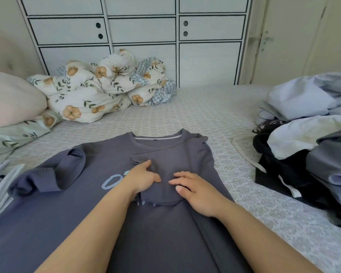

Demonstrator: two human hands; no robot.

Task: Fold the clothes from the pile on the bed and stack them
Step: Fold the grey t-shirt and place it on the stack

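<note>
Patterned bedspread (215, 115) under grey shirt (87, 194), white cabinets (142, 30) behind.

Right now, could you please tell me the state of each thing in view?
Grey sweatshirt: spread on bed, right sleeve folded across chest, left sleeve still out.
Left hand: open, pressing the sleeve.
Right hand: open, resting flat on it.
Clothes pile: unfolded.
Floral duvet: bunched up.

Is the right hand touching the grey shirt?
Touching. Head view: right hand lies flat, fingers on the folded sleeve of the grey shirt.
</note>
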